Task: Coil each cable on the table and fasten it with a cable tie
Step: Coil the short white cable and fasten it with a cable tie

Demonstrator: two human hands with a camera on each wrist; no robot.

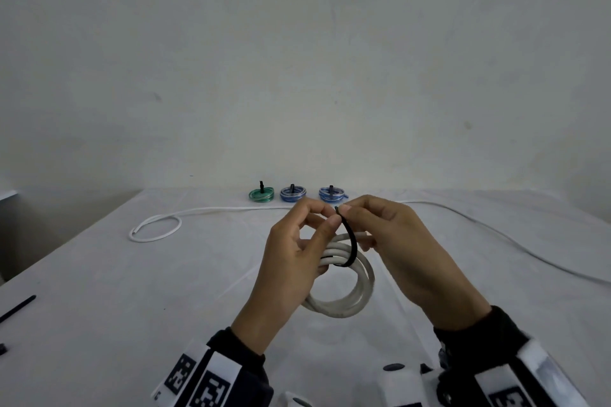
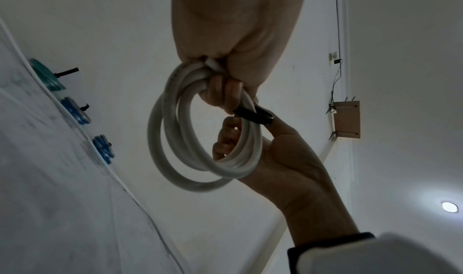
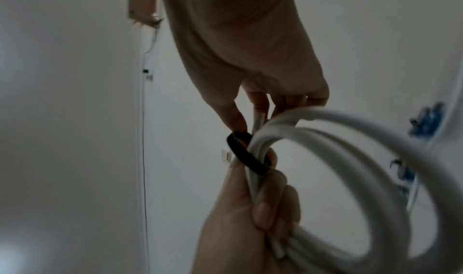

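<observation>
While both hands [image 1: 334,241] pinch the black tie [image 1: 349,238], white coil [image 1: 347,301] hangs below the grip

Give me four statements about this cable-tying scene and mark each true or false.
1. Both hands hold the white coil above the table. True.
2. The black cable tie loops round the coil's strands. True.
3. Four tied coils sit at the table's far edge. False: three, one green coil and two blue coils.
4. Every white cable is coiled. False: a loose white cable lies stretched across the table.
</observation>
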